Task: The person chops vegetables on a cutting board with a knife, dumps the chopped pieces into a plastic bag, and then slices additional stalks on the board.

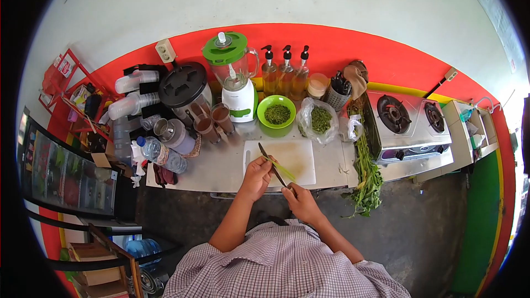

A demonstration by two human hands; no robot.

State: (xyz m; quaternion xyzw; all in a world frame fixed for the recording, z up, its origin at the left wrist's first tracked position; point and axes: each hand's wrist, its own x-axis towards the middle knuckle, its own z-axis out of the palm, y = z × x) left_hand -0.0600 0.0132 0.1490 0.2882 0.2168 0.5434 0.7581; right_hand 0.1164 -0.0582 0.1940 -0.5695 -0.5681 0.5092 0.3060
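My right hand (301,203) is closed around the handle of a knife (263,150), whose dark blade slants up and to the left. My left hand (256,180) pinches a few thin green stalks (286,173) close to the blade. Both hands are at the near edge of a white cutting board (303,154), above it or just in front. Behind the board stands a green bowl (275,130) of chopped greens, and to its right a clear plastic bag (332,132) also holds chopped greens. My fingers partly cover the stalks and the knife handle.
Leafy stalks (364,179) hang over the counter edge at right, beside a two-burner gas stove (411,138). A blender (239,102), pump bottles (285,80) and a utensil holder (335,99) line the back. Cups, water bottles (152,150) and a lidded container (184,85) crowd the left.
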